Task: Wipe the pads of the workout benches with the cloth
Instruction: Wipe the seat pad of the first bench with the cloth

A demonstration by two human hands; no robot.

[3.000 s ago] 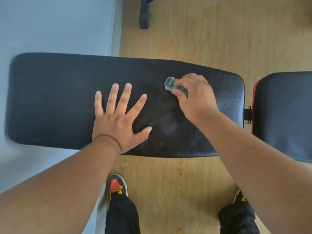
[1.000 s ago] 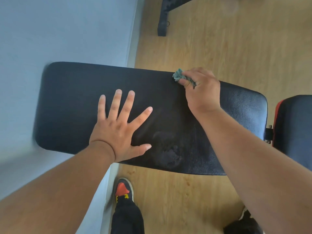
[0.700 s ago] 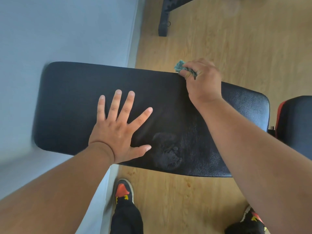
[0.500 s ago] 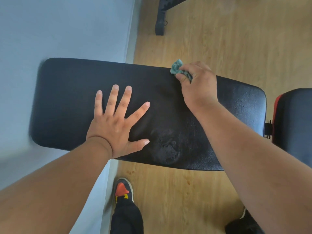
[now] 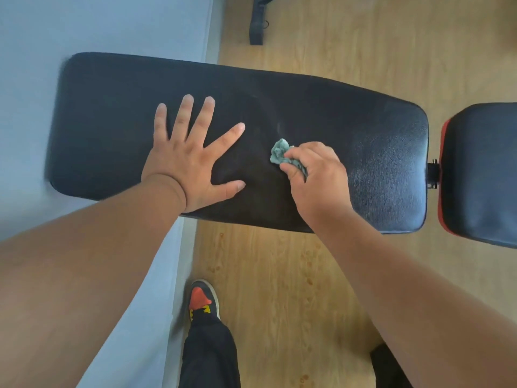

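Hidden and cut-off parts around the bench

Most of the cloth (image 5: 280,153) is buried in the right hand (image 5: 317,177), only a crumpled end poking out past the fingers. The left hand (image 5: 190,161) covers part of the pad (image 5: 349,130), whose left end is blurred. The second pad (image 5: 484,169) is cut off by the right edge. A black frame piece (image 5: 256,21) runs off the top. Only one shoe (image 5: 202,299) shows; both legs are cut off by the bottom edge.
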